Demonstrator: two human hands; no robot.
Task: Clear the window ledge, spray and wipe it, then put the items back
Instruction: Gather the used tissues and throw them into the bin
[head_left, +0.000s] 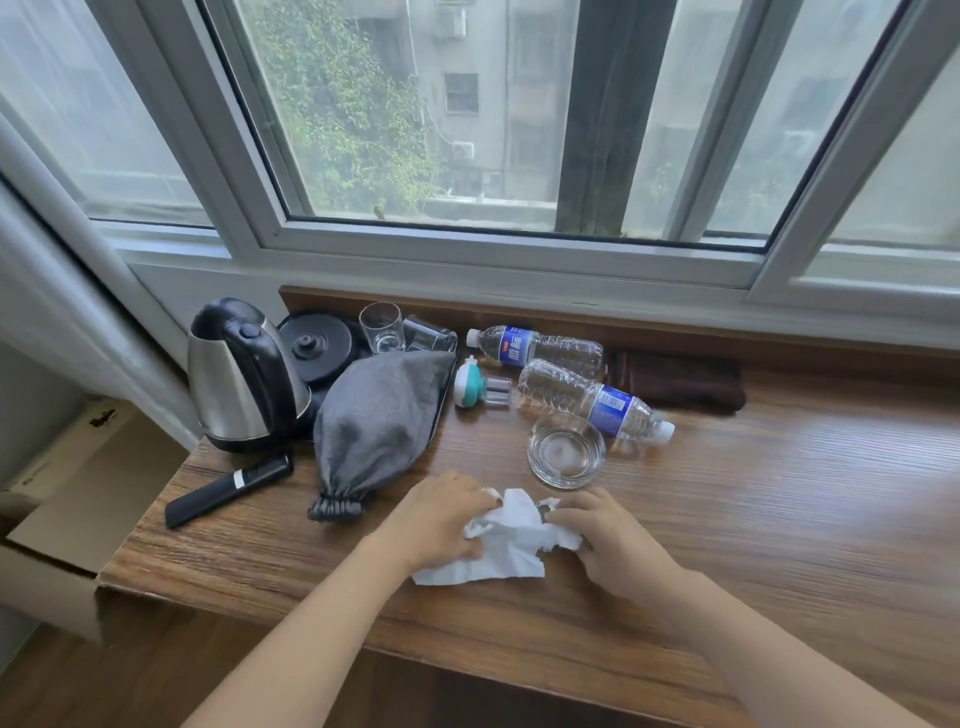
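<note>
Bunching that thin white tissue (506, 540) on the ledge (779, 519), left hand (441, 519) and right hand (605, 535) pinch its edges; looks feather-light, floppy, probably tears easily.

The wooden window ledge (753, 499) carries a kettle (236, 379) at its left end, a grey pouch (376, 415), two lying bottles (540, 345), a glass bowl (566, 449), and a white tissue (506, 545) near the front edge.

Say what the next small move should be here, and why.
Probably sweep the white tissue rightward over the bare wood of the ledge. Both the left hand and the right hand grip the bunched tissue on the surface, while the kettle, grey pouch and bottles crowd the left.
</note>
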